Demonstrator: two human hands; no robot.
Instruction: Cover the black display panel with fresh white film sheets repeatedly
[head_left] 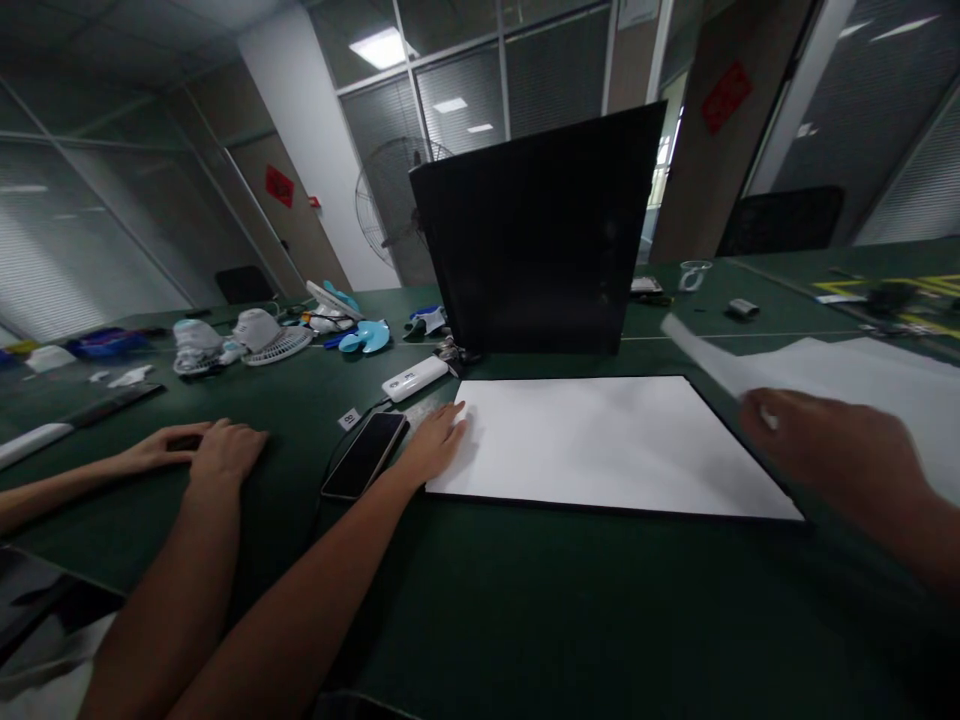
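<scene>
Near the middle of the table's point(570, 610) near edge, a white sheet point(607, 440) lies flat, with a black border showing along its sides. The left hand point(433, 447) rests on its left end, gripping nothing, fingers extended. The right hand point(832, 450), blurred, is closed on loose paper point(855, 365), raised just beside the sheet's right end. A phone point(367, 458) lies just left of the left hand; farther left, toward the table's left edge, another person's hands point(227, 452) touch each other. Beyond the phone lies a white gadget point(415, 379). A black panel point(540, 240) stands upright along the sheet's far side. Farther right, toward the table's far edge, stands a clear cup point(694, 277).
</scene>
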